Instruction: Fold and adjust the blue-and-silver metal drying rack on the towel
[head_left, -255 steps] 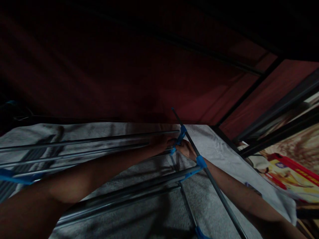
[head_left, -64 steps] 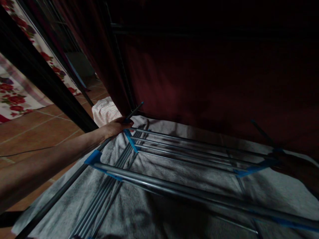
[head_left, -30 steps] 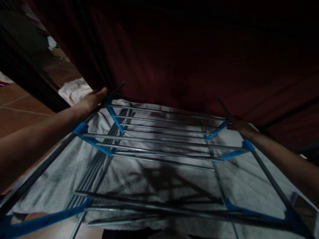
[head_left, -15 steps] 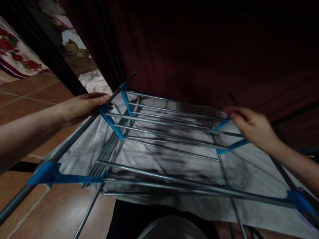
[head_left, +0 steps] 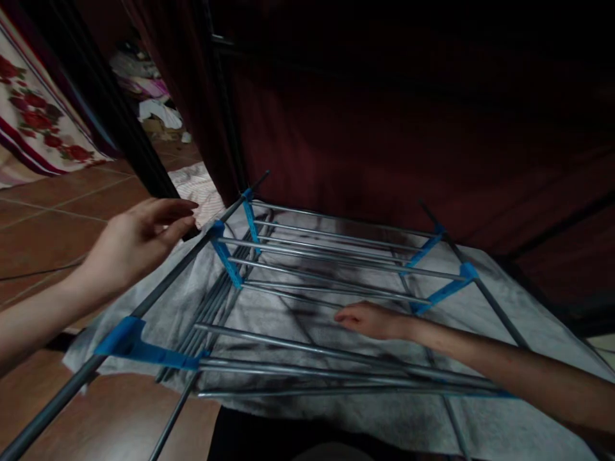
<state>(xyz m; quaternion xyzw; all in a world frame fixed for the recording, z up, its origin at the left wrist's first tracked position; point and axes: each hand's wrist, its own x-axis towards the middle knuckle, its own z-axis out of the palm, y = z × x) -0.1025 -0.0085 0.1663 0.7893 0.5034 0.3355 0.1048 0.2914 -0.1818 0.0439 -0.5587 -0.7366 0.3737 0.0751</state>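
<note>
A rack of grey metal tubes with blue plastic connectors (head_left: 223,256) stands before me. My left hand (head_left: 137,240) is beside its left side tube (head_left: 177,272), apart from it, thumb and fingers spread with nothing between them. My right hand (head_left: 368,320) reaches in over the middle of the rack from the right. Its fingers are curled closed on a thin metal rod (head_left: 288,296), whose right part is hidden behind the hand and forearm. Nearer to me, loose-ended metal rods (head_left: 298,346) cross the front of the rack.
Several loose tubes (head_left: 206,301) lie bundled at the left on a grey blanket (head_left: 331,416). A dark red curtain (head_left: 336,141) hangs behind. Tiled floor (head_left: 120,416) shows at the left, with a floral cloth (head_left: 38,115) and a heap of items (head_left: 154,109) farther back.
My left hand has let go of the left tube's connector and moved left. My right hand has left the right rear connector and come down to the rod in the middle.
</note>
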